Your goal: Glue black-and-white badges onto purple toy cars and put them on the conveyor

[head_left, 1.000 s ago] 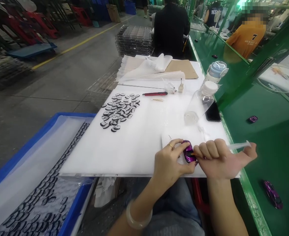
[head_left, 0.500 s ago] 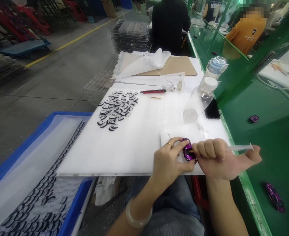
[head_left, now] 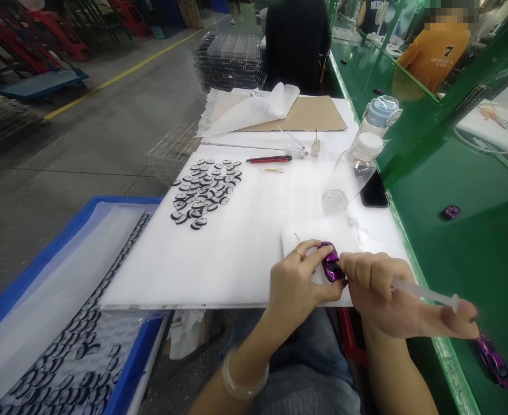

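Observation:
My left hand (head_left: 294,282) grips a small purple toy car (head_left: 332,266) between thumb and fingers, just above the near edge of the white table. Wrapped round a translucent plastic syringe (head_left: 426,292) are the fingers of my right hand (head_left: 392,297), its thumb stretched out by the plunger end. The syringe's tip meets the middle of the car, though my fingers partly hide the contact. Many small clear pieces with black edges (head_left: 204,193) lie spread over the left of the white table (head_left: 236,259).
A blue-rimmed tray (head_left: 139,346) at the left holds more such pieces. Bottles (head_left: 335,199), a phone (head_left: 375,190) and a red cutter (head_left: 268,159) lie farther back. Purple cars (head_left: 491,360) rest on the green belt (head_left: 435,253). Co-workers (head_left: 297,46) sit ahead.
The back end of the syringe has swung down and right with my right hand, while its tip stays at the car. My left hand has barely moved. Cars on the belt shifted slightly.

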`<state>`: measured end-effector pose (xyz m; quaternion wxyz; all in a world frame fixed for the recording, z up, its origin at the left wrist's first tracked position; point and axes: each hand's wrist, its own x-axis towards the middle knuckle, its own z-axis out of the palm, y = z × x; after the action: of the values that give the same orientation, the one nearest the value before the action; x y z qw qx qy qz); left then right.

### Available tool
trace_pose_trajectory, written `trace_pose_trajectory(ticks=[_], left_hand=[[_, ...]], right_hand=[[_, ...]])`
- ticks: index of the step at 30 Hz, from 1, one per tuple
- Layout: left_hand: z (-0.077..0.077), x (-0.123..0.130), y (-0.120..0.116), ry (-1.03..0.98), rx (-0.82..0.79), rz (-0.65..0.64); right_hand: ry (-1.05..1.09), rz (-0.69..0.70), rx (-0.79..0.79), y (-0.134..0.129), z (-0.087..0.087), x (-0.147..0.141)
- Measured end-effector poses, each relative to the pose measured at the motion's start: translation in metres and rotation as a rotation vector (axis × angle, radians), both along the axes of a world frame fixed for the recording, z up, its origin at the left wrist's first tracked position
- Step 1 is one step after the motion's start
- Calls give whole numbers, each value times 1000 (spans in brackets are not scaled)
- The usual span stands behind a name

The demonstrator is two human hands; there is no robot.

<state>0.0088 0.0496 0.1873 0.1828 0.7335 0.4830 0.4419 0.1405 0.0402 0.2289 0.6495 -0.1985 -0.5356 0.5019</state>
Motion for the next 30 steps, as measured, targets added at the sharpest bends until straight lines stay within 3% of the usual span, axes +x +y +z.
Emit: trace_pose_trajectory(ticks=[5,13,18,22,24,27,28,30], left_hand=[[-2,1,0,28,13,14],[-4,-1,0,71,14,-13],[-9,-2,-3,83,54,-28],[-12,-5,-9,145,95,-48],[-12,-6,-11,172,98,-71],[-12,-3,-14,187,113,-103],[-12,-3,-16,179,119,-102],[-13,-7,-22,130,156,-101]], right_hand=[[-94,-105,-17,-4,7,-1],[-195,-125,-236,-15,28,-2],[-112,-220,-131,15,31,-7],[-252,-101,-298,49,21,-4],[-267,-229,-324,56,16,9],[-306,-693,-247,56,7,40],[-450,-808,-259,55,3,51],[-886,-914,-325,51,-7,68]])
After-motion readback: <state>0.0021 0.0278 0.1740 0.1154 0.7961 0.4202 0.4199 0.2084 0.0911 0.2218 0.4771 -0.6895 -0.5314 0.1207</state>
